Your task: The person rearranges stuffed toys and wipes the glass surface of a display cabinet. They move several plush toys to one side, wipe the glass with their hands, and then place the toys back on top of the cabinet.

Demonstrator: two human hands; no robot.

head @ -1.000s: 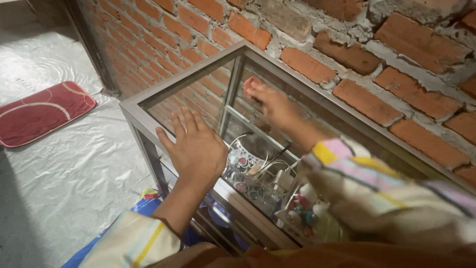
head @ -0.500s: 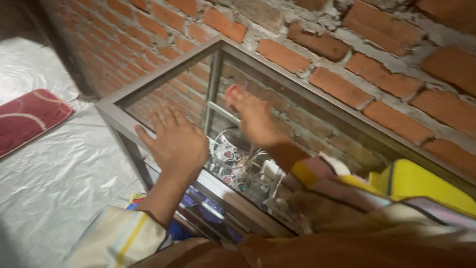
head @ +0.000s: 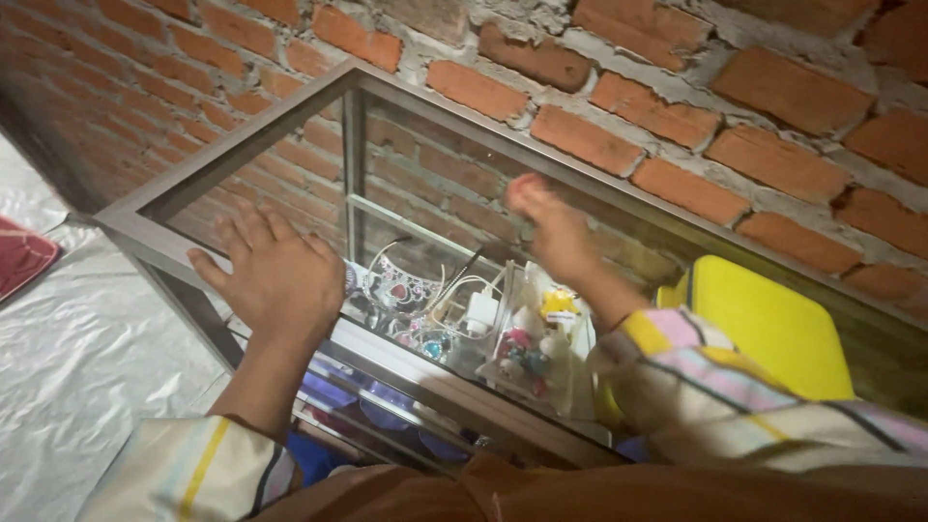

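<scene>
**Two hands on the glass top of a case**

Against the brick wall (head: 677, 116) stands a metal-framed glass case (head: 242, 159), and both hands lie on its top pane. Left hand (head: 275, 271) rests flat near the front left corner, fingers spread and slightly fanned, palm down on the glass, holding nothing. Right hand (head: 551, 227) reaches farther in, toward the back edge by the wall; it seems to press something small and reddish-pink under its fingertips, perhaps a cloth or sponge, but the picture is too blurred to say what it is or how tightly the fingers close on it.

Under the glass, on the upper shelf, sit a silver tiara (head: 396, 288), a white charger (head: 480, 311) with its cable, and a clear box of small toys (head: 532, 353). A yellow thing (head: 773, 324) shows at the right end of the case, beside the striped sleeve (head: 715, 387). Silvery sheeting (head: 77, 358) covers the floor to the left, with a red cushion (head: 19, 256) at its edge.

Judging by the pose, the work is a wipe of the top pane, with the left hand bracing and the right doing the rubbing along the back edge. A next stroke would call for even, light pressure on the glass and a sweep toward the unwiped front edge, with the left hand lifting out of the way.
</scene>
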